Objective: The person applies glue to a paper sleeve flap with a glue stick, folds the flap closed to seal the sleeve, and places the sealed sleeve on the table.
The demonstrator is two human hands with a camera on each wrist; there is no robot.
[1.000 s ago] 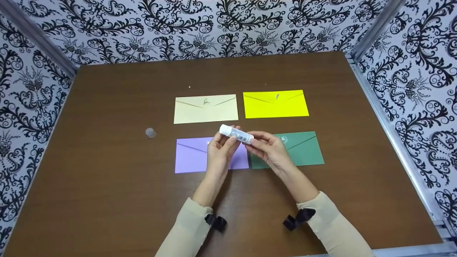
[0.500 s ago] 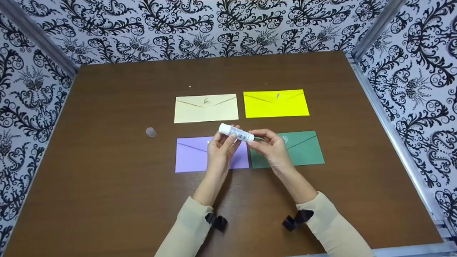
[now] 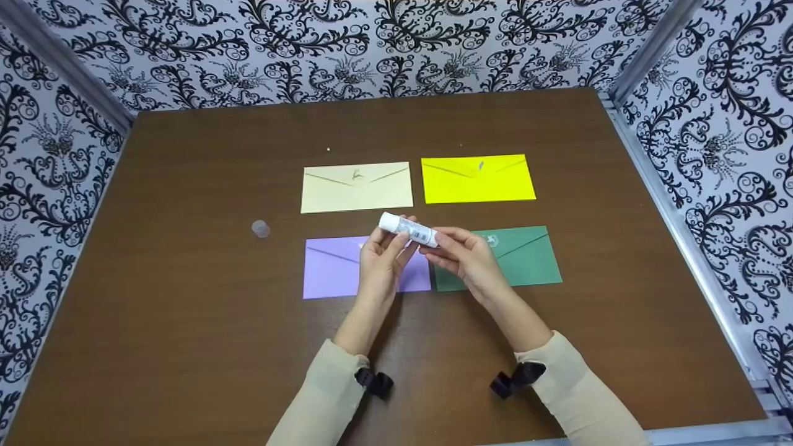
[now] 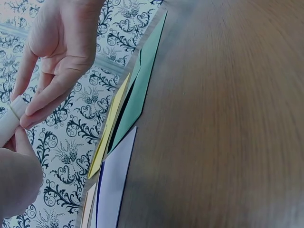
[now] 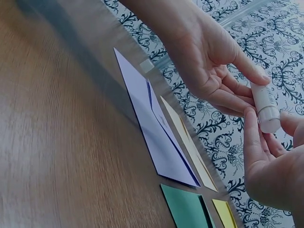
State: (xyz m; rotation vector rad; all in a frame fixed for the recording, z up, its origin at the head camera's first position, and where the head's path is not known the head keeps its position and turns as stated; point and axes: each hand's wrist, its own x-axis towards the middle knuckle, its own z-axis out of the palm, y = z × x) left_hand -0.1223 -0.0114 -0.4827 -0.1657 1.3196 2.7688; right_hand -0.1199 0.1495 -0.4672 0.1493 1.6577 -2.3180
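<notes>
A white glue stick [image 3: 409,230] with a printed label is held tilted above the envelopes, its wide white end up and to the left. My left hand [image 3: 381,263] grips its body between thumb and fingers. At the lower right end, the thumb and fingers of my right hand [image 3: 474,260] pinch the base, which the right wrist view shows as a ribbed white end [image 5: 270,119]. Beneath the hands lie a purple envelope [image 3: 331,272] and a green envelope [image 3: 533,260], both partly covered in the head view.
Farther back lie a cream envelope [image 3: 356,195] and a yellow envelope [image 3: 480,186], flaps facing up. To the left a small translucent cap [image 3: 261,228] rests on the brown table [image 3: 186,322]. Patterned walls [image 3: 347,49] enclose the far side and both flanks.
My right thumb and fingers have shifted around the base of the glue stick, the thumb slipping lower and then coming back up. The left hand and the envelopes stay in place.
</notes>
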